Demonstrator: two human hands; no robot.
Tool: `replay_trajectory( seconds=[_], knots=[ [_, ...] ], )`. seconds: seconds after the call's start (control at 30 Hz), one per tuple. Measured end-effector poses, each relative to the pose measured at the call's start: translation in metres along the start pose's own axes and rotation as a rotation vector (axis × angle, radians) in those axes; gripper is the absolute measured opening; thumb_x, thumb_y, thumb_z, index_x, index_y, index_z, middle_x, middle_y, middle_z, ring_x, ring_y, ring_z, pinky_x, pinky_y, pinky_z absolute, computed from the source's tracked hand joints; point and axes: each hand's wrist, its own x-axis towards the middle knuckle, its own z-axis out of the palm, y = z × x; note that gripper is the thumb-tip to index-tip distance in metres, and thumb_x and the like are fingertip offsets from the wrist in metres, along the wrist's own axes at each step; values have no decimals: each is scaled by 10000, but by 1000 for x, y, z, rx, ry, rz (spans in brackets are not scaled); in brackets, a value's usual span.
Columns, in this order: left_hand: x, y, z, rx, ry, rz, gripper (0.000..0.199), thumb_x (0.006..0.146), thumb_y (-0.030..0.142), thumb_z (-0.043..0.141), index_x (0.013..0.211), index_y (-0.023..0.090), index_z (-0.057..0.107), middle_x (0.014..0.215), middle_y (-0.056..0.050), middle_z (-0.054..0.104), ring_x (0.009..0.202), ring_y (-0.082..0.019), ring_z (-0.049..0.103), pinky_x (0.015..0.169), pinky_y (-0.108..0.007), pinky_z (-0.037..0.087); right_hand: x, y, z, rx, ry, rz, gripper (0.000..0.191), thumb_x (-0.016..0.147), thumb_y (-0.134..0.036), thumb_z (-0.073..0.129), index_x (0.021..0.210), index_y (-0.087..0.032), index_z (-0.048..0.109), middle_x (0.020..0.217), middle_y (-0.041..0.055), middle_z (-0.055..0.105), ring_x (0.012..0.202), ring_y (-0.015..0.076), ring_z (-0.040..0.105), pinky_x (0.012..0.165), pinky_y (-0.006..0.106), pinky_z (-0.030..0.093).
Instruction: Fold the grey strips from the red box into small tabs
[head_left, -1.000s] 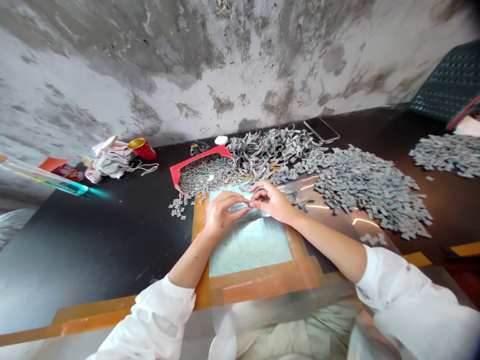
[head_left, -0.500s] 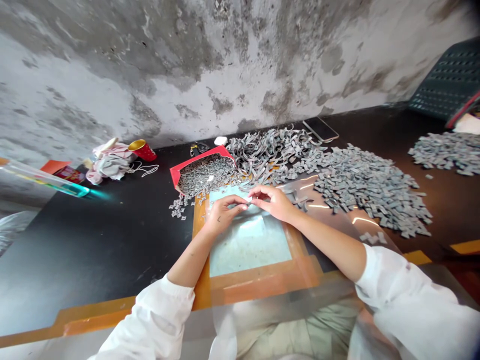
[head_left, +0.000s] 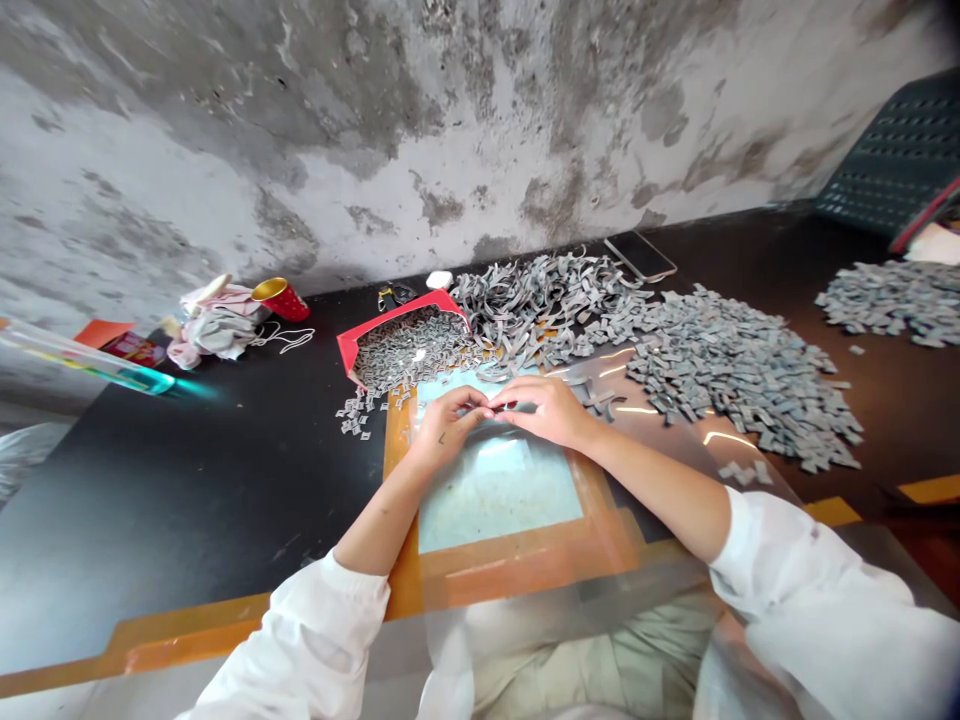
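My left hand (head_left: 448,424) and my right hand (head_left: 546,408) meet fingertip to fingertip above a pale green sheet (head_left: 495,500) taped to the table. Both are closed in a pinch, and whatever lies between the fingers is too small and hidden to make out. Just beyond them is a red-edged box (head_left: 403,312) lying open, full of small grey metal-looking pieces (head_left: 409,350), some spilled at its left front. Behind my right hand lies a heap of curved grey strips (head_left: 551,300). Farther right spreads a large pile of short grey pieces (head_left: 739,365).
A phone (head_left: 641,257) lies near the wall. At the left are a red cup (head_left: 280,298), crumpled cloth (head_left: 221,325) and a clear tube-like object (head_left: 90,360). Another grey pile (head_left: 892,303) and a dark green basket (head_left: 896,160) stand at the right. Orange tape (head_left: 525,560) borders the sheet.
My fingertips have drawn closer together, the right fingers lowering slightly and curling in. The pale bit seen at the fingertips earlier is now covered.
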Motion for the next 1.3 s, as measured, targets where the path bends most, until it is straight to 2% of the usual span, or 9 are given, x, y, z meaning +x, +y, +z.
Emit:
replay_trajectory(
  seconds=[0.17, 0.33, 0.47, 0.57, 0.73, 0.83, 1.0, 1.2, 1.3],
  knots=[
    [-2, 1, 1, -142, -66, 21, 181, 757, 356, 686, 749, 177, 666, 770, -17, 646, 765, -157, 561, 767, -263, 400, 2, 2, 1, 232, -11, 123, 121, 811, -262, 669, 886, -235, 759, 856, 31, 711, 817, 151, 653, 767, 272, 501],
    [-3, 1, 7, -285, -26, -86, 244, 684, 378, 744, 698, 159, 637, 694, -6, 632, 671, -136, 550, 689, -249, 407, 2, 2, 4, 307, 7, 191, 168, 810, -308, 669, 932, -229, 754, 890, 41, 700, 818, 149, 648, 760, 273, 501],
    [-2, 0, 12, -349, 53, -122, 331, 653, 320, 775, 898, 183, 600, 674, 17, 645, 618, -125, 567, 636, -233, 421, 1, 4, 7, 314, -4, 213, 144, 793, -293, 685, 895, -223, 758, 878, 38, 718, 833, 159, 657, 785, 284, 501],
    [-2, 2, 13, -418, 97, -106, 421, 647, 300, 789, 978, 198, 550, 672, 24, 640, 606, -120, 581, 620, -228, 448, 2, 7, 8, 357, 46, 320, 138, 768, -286, 699, 870, -213, 756, 861, 32, 735, 824, 169, 669, 781, 289, 509],
    [-4, 4, 10, -487, 62, -48, 305, 758, 413, 706, 915, 166, 618, 781, -35, 657, 733, -152, 639, 682, -276, 527, 4, 13, 8, 469, 118, 448, 164, 717, -282, 724, 851, -193, 754, 857, 25, 742, 837, 171, 670, 845, 310, 496],
    [-4, 3, 10, -482, 41, -62, 283, 801, 434, 660, 881, 163, 655, 782, -40, 665, 708, -142, 636, 672, -277, 537, 5, 14, 7, 558, 130, 522, 191, 678, -277, 748, 846, -185, 749, 817, 17, 738, 786, 157, 664, 840, 315, 496],
    [-4, 4, 11, -403, 9, -40, 234, 743, 363, 738, 858, 170, 672, 773, -31, 674, 689, -134, 629, 678, -261, 527, 6, 13, 6, 654, 96, 582, 219, 636, -285, 780, 824, -179, 744, 777, 9, 723, 733, 137, 643, 803, 303, 494],
    [-6, 3, 11, -296, 12, 87, 178, 753, 325, 729, 814, 166, 676, 857, -52, 645, 790, -145, 608, 704, -244, 499, 6, 13, 5, 601, 61, 587, 236, 630, -320, 784, 810, -173, 745, 800, 15, 726, 768, 153, 643, 805, 300, 483],
    [-5, 3, 11, -333, -9, 90, 190, 800, 343, 676, 808, 158, 633, 836, -42, 607, 744, -131, 587, 668, -244, 504, 5, 12, 6, 567, 65, 589, 247, 639, -333, 775, 827, -176, 751, 817, 22, 731, 794, 166, 647, 809, 299, 479]
  ],
)
